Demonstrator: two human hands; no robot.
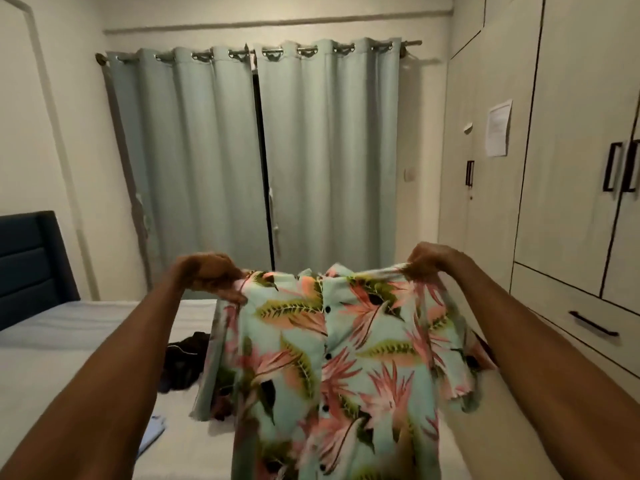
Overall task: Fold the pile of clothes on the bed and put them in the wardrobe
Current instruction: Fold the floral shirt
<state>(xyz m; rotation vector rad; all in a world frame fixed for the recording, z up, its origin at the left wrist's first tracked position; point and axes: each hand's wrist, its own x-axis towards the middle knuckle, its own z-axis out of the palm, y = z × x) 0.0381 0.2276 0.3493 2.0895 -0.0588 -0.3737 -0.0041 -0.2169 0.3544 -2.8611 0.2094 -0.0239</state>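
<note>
Above the bed (52, 344), a floral button-up shirt (332, 368) is held up by its shoulders, its front and dark buttons turned toward the camera. One shoulder is pinched by the left hand (211, 277), the other by the right hand (427, 261) — fingers curled into the cloth on both sides. A dark garment (183, 362) is left crumpled on the mattress behind the shirt, and the wardrobe (554, 168) is seen at the right, doors closed.

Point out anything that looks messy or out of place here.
A dark garment lies crumpled and unfolded on the bed, left of the floral shirt held up by both hands. The curtains gape slightly at the middle. Nothing looks damaged.
</note>
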